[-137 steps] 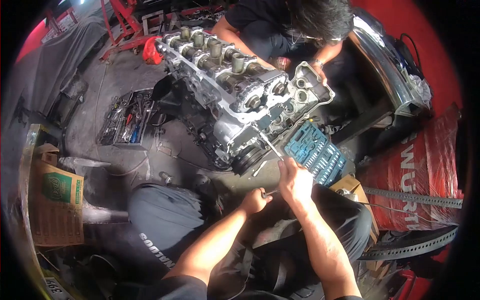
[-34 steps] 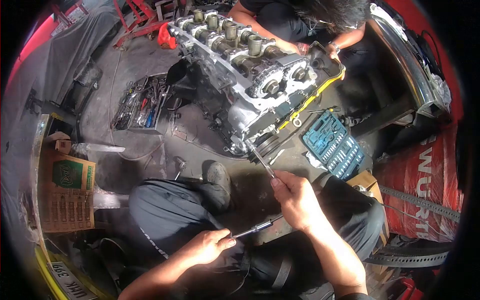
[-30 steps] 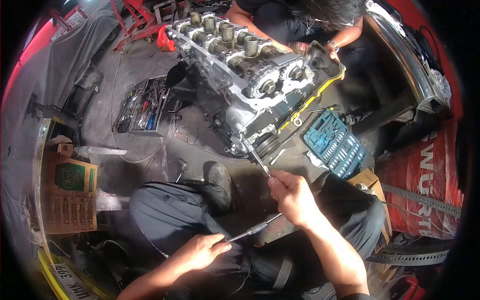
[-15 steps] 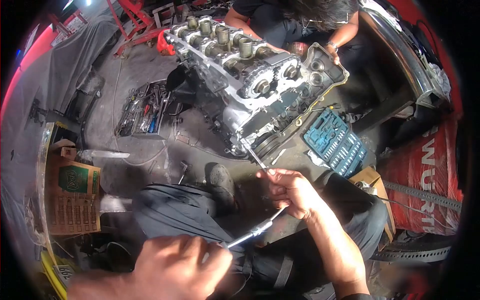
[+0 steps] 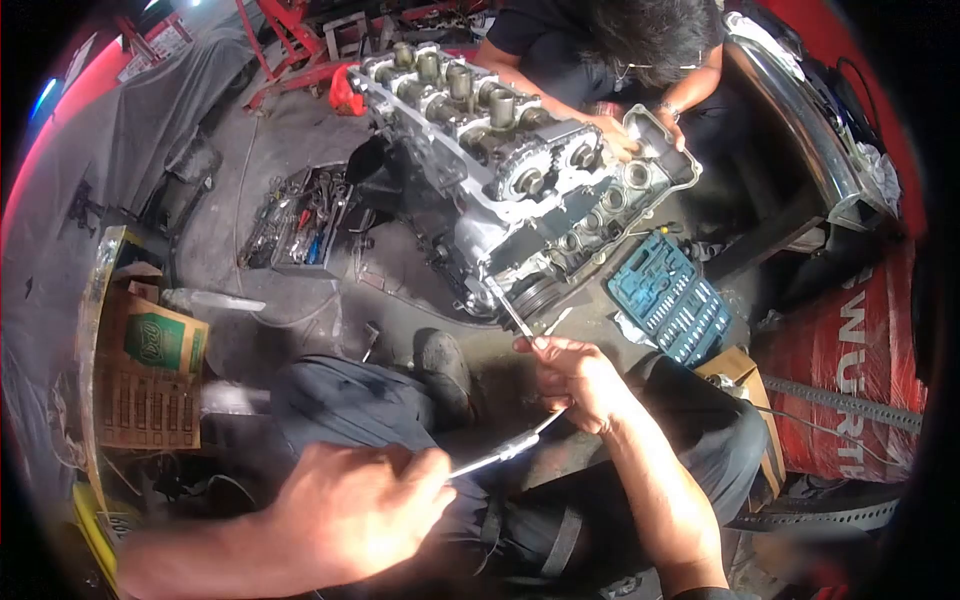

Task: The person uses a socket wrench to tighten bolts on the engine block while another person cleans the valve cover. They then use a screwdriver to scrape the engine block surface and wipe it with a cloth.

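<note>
A long metal hand tool (image 5: 512,447) with a thicker joint spans between my two hands. My left hand (image 5: 365,510), slightly blurred, is closed around its lower end. My right hand (image 5: 580,385) is wrapped round its upper part, with index finger and thumb along a thin shaft (image 5: 509,307). That shaft runs up to the lower front of an engine (image 5: 480,235), close beside a ribbed pulley (image 5: 540,300). Sprockets (image 5: 527,183) and a chain show on the engine's front end, and cylindrical parts stand on its top.
Across the engine a crouching person (image 5: 520,50) handles a metal cover (image 5: 645,175). A teal socket case (image 5: 670,295) lies open at right. A tool tray (image 5: 310,220) and a cardboard box (image 5: 155,375) are at left; a red wrapped drum (image 5: 850,370) stands far right.
The view has shifted slightly, and the engine sits a little further right in it. My left hand has turned on the tool. The other person's hand has moved onto the metal cover.
</note>
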Tool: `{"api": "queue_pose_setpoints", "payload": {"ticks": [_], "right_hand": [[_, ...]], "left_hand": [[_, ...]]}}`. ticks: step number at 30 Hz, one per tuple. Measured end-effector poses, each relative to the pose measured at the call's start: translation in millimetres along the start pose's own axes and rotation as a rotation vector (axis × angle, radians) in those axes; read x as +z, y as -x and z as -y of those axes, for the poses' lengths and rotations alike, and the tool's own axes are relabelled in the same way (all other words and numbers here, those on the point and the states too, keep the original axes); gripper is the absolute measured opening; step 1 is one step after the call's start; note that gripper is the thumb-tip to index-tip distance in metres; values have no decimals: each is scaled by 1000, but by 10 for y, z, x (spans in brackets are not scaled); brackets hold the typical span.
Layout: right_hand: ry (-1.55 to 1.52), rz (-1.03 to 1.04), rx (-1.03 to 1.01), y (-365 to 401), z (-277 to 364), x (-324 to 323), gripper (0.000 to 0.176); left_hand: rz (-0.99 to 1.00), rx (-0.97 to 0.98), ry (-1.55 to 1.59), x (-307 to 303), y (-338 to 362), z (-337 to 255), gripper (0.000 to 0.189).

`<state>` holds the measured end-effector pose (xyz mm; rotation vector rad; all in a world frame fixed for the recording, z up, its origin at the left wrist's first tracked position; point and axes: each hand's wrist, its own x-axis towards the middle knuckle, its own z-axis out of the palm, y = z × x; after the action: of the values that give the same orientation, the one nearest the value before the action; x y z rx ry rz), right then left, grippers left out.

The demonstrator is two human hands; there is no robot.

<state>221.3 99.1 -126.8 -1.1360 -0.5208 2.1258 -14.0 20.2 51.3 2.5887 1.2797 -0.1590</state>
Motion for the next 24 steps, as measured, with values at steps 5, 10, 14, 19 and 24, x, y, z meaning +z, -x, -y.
{"api": "queue_pose_setpoints", "payload": {"ticks": [5, 10, 14, 19, 24], "right_hand": [[189, -147, -79, 239, 39, 74, 29], [643, -307, -308, 369, 186, 293, 33], [825, -346, -369, 346, 175, 290, 37], [1017, -430, -493, 341, 151, 408, 36], [1159, -495, -641, 347, 18, 519, 32]], "left_hand": [[-355, -68, 385, 990, 355, 161, 31], [-392, -146, 527, 1687, 306, 95, 30], [-366, -205, 637, 1979, 173, 63, 26], [-379, -280, 761, 2337, -32, 73, 24], [-335, -317, 846, 2521, -204, 233, 25]]}}
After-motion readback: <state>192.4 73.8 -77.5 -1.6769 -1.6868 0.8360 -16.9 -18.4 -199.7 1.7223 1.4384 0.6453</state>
